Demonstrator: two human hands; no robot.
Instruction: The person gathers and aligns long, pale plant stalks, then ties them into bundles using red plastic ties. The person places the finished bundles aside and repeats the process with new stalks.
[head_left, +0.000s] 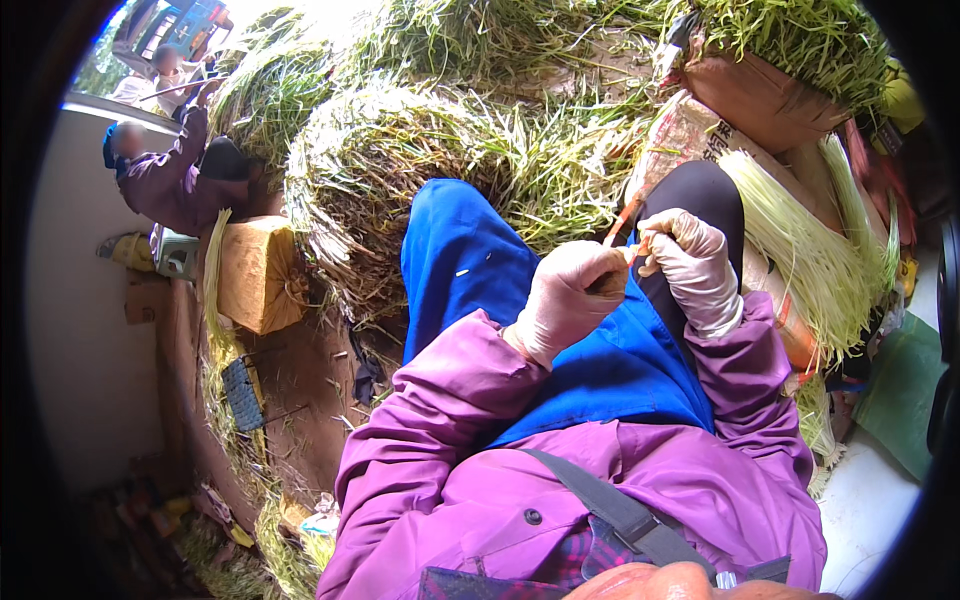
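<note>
Both my hands wear pale, thin gloves and meet above my blue-covered lap. My left hand (574, 296) is closed around an orange-red strip (624, 219), which runs up from it beside my dark-clad right knee. My right hand (694, 266) pinches a short length of the same strip, its fingertips almost touching my left fist. Beyond my right knee lies a spread bundle of pale green stalks (806, 251), resting on a printed woven sack (679, 139). What the strip's far end joins is hidden.
Heaped green leafy stalks (420, 150) lie in front of my knees. A cloth-wrapped block (259, 274) stands at left, near a woven blue-grey pad (242, 394). At upper left sits a person in purple (161, 180); another person (171, 79) is behind. A cardboard box (761, 97) stands upper right.
</note>
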